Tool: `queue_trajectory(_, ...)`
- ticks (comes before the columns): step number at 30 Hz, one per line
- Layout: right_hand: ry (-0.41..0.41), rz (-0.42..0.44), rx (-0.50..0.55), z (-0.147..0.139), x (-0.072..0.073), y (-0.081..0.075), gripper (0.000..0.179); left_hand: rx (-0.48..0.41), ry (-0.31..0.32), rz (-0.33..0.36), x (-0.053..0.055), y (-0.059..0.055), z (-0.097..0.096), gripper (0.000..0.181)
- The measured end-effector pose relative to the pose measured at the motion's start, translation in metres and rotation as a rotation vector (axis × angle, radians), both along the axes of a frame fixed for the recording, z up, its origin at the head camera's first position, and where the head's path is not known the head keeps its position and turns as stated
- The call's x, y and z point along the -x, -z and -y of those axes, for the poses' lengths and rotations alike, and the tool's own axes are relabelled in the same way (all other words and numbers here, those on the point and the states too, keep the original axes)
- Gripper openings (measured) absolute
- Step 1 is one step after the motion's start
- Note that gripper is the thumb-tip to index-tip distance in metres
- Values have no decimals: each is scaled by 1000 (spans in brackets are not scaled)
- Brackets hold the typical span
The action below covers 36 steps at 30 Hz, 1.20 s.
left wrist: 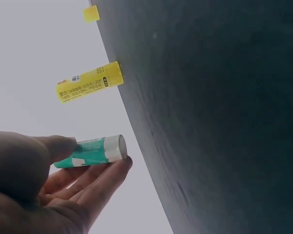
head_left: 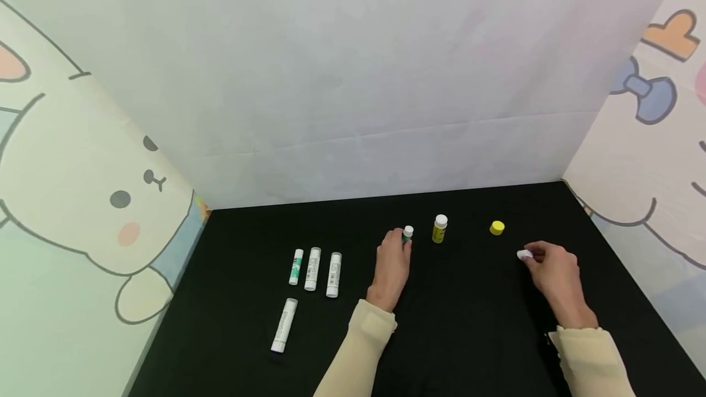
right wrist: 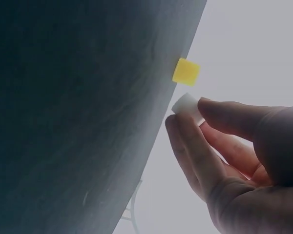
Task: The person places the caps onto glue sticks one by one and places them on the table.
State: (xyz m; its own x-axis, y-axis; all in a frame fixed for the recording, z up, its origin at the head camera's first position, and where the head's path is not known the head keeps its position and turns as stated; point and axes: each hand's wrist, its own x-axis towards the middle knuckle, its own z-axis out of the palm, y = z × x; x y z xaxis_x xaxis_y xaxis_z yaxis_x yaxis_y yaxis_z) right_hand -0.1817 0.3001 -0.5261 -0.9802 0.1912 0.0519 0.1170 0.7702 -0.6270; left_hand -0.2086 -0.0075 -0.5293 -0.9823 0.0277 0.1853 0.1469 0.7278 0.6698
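My left hand (head_left: 392, 265) pinches a green glue stick (left wrist: 90, 152) with a white base between thumb and fingers; whether that base touches the table I cannot tell. In the head view mostly its white top shows past the fingers. To its right a yellow glue stick (head_left: 439, 231) with a white top stands upright on the black table. My right hand (head_left: 556, 276) pinches a small white cap (right wrist: 187, 108) between thumb and fingertips, at the right of the table. Beyond that hand, a yellow cap (head_left: 497, 228) rests on the tabletop.
Left of my left hand lie a small green-and-white glue stick (head_left: 296, 267) and several white ones, with one white glue stick (head_left: 284, 325) nearer to me. Behind the black tabletop (head_left: 463, 323) hangs a pale cloth backdrop (head_left: 358, 78), with cartoon-printed panels at both sides.
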Motion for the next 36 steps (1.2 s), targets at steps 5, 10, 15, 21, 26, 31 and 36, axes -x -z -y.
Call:
queue_trajectory(5, -7, -2, 26, 6, -2, -3, 22, 3, -1, -19, -7, -2, 3, 15)
queue_trajectory(10, -14, -13, 50, 14, -4, -6, 23, 8, -10, -25, -13, -4, 4, 15)
queue_trajectory(15, -18, -44, 61, 22, -7, -6, 23, -16, -3, -12, -21, -6, 6, 12)
queue_trajectory(21, -44, -72, 71, 32, -9, -5, 23, -34, 3, -13, -29, -8, 9, 12)
queue_trajectory(26, -67, -109, 74, 42, -10, -6, 22, -21, 4, -20, -35, -7, 12, 12)
queue_trajectory(31, -90, -125, 85, 51, -10, -8, 21, -23, 9, -37, -40, -8, 15, 12)
queue_trajectory(36, -101, -138, 103, 60, -11, -10, 20, -38, -4, -42, -46, -12, 18, 12)
